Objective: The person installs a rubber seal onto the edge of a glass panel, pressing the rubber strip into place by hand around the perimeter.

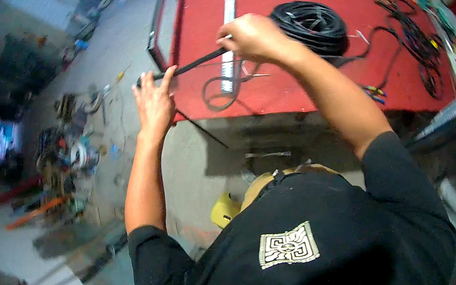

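A thin black strip [198,61] is stretched between my hands across the left end of the red table. My right hand [252,37] is closed around its right end, above a pale metal ruler [230,5]. At the table's left edge my left hand [155,103] has its thumb and fingers about the strip's other end; their exact hold is blurred. Just beyond stands a black rectangular frame [162,13]. To the right of my right hand lies a coil of black cable [310,27]. A loose loop of cable [220,98] lies below the strip, beside a thin pointed tool [256,75].
The red table [316,87] also bears tangled dark cords [415,42] at its right side and pliers-like handles [375,93] near its front edge. Assorted tools and scraps [74,151] lie on the floor to the left. A yellow object [224,209] is below the table.
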### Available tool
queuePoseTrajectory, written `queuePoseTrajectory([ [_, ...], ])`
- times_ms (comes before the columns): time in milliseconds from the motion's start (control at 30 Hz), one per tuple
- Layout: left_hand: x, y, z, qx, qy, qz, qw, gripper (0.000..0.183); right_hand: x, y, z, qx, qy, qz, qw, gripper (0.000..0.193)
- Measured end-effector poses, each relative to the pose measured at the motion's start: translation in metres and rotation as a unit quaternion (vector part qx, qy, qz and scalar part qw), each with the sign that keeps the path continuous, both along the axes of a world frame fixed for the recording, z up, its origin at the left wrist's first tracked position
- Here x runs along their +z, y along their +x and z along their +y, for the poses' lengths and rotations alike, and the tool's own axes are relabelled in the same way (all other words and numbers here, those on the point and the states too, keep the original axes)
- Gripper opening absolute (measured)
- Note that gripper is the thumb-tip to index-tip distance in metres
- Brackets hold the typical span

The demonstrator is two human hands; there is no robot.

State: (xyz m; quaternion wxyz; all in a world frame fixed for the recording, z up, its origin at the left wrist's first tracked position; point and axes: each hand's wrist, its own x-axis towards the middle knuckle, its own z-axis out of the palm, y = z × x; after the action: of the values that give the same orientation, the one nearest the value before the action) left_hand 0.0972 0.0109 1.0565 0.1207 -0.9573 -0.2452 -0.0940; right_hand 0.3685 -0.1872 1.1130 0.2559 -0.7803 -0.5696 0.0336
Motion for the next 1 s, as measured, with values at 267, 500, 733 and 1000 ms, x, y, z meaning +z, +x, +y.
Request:
queuePoseTrajectory([
  [267, -0.002, 0.007, -0.021, -0.007, -0.041, -0.045, 0.998, 0.085, -0.024, 0.016, -0.027, 0.096, 0.085, -0.046, 0.991, 0.012],
  [500, 0.010, 0.023, -0.047, -0.011, -0.023, -0.022, 0.999, 0.099, -0.034, 0.023, -0.041, 0.141, 0.093, 0.029, 0.985, 0.016],
  [733, -0.002, 0.018, -0.036, -0.024, -0.022, -0.036, 0.999, 0.088, -0.013, 0.020, -0.032, 0.138, 0.079, -0.002, 0.987, 0.016],
  [1000, -0.007, 0.032, -0.044, -0.048, -0.013, -0.060, 0.997, 0.081, -0.012, 0.003, -0.022, 0.021, 0.070, -0.027, 0.997, 0.014],
])
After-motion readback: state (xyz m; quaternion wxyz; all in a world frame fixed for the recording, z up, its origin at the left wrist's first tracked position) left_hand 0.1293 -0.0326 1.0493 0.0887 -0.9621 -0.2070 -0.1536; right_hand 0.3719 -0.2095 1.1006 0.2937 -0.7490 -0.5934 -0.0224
